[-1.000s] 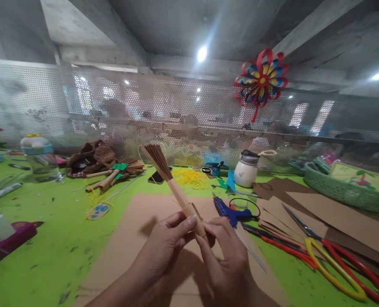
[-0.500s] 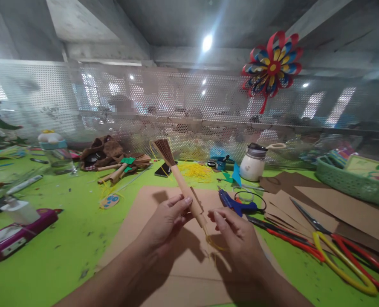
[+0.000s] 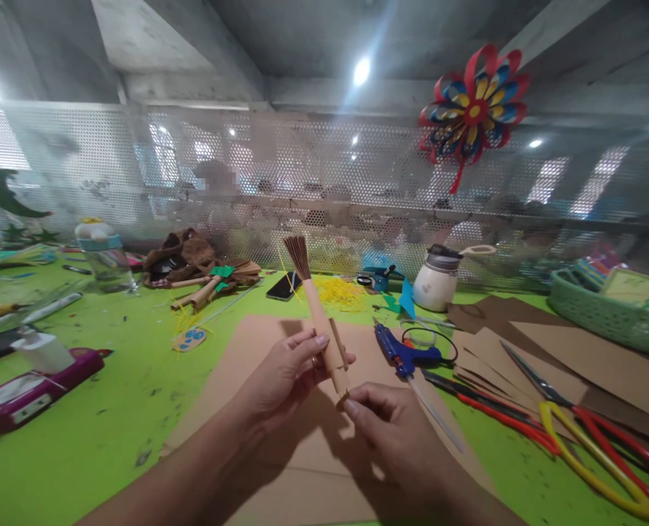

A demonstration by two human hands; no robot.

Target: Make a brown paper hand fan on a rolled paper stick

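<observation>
My left hand is closed around the middle of a small broom made of rolled brown paper, held tilted above the sheets. Its fringed dark-brown end points up and away from me, and a small side roll sticks out along the handle. A thin yellow strand shows beside the fringe. With thumb and index finger, my right hand pinches the handle's lower end; what its other fingers hold, if anything, is hidden. Under both hands lies a large sheet of brown paper. A blue glue gun with a glue stick rests right of the broom.
Two pairs of scissors, one red-handled and one with yellow and red handles, lie right beside brown paper pieces. Behind are yellow shreds, a phone, and a white jar. A purple power strip lies left.
My right hand has moved down and left, from beside the handle to its lower end. The broom stands a little more upright. Yellow strands that hung below it no longer show.
</observation>
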